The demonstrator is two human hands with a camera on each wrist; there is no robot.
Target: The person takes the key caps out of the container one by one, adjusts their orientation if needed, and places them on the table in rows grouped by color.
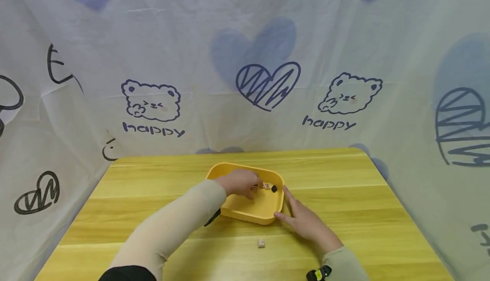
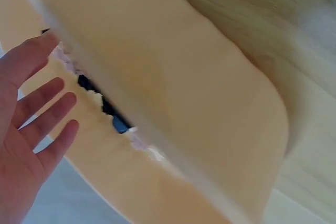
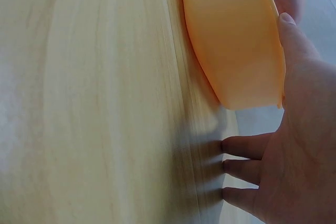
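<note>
The tabletop (image 1: 153,183) is giving us room left and right; the bin (image 1: 249,217) is walling in our left hand (image 1: 238,182), its grip unclear to us. Our right hand (image 1: 304,220) is resting unclenched against the bin's right end. We're seemingly partway: one cube (image 1: 261,243) is lying near, outside; other cubes (image 1: 266,186) are sitting inside.

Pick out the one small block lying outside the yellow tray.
It's the pale block alone on the wooden table, on the person's side of the yellow tray; the other visible pieces are inside the tray.
</note>
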